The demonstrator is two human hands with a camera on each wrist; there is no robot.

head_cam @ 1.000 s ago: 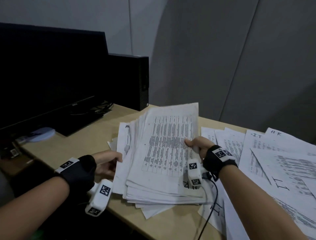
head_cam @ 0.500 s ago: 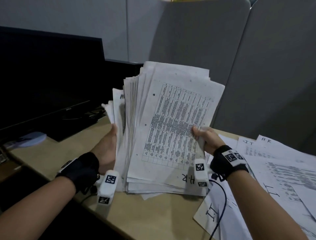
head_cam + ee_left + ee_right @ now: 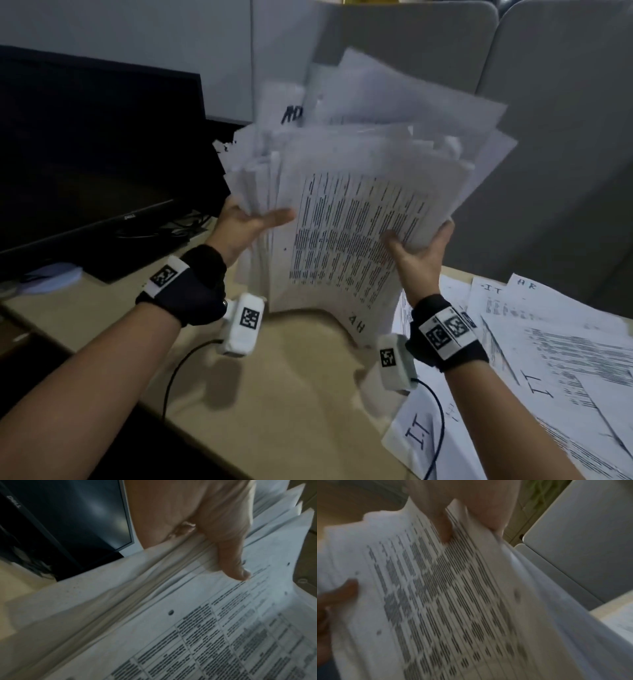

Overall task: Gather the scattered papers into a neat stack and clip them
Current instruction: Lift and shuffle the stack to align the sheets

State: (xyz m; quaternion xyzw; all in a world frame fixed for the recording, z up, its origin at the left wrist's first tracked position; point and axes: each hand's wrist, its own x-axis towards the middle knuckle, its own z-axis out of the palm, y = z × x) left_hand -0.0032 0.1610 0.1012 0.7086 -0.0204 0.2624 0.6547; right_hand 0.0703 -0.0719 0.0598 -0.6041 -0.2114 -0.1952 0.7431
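Note:
A thick, fanned bundle of printed papers [image 3: 359, 212] stands nearly upright, its lower edge close to the desk [image 3: 301, 383]. My left hand [image 3: 246, 222] grips its left edge, thumb across the front sheet. My right hand [image 3: 421, 250] grips the right edge, thumb on the printed face. In the left wrist view my thumb [image 3: 231, 563] presses on the papers [image 3: 188, 628]. In the right wrist view a thumb lies on the blurred papers [image 3: 445, 595]. The upper sheets splay out unevenly. No clip is in view.
Loose printed sheets [image 3: 548, 342] marked "IT" and "HR" lie spread over the desk's right side. A dark monitor [image 3: 96, 154] stands at the left, with cables behind it. Grey partition panels [image 3: 513, 102] close off the back. Wrist-camera cables [image 3: 178, 370] trail over the desk front.
Both hands have lifted the bundle from lying flat on the desk to standing upright, and have raised it. The sheets now fan out more at the top.

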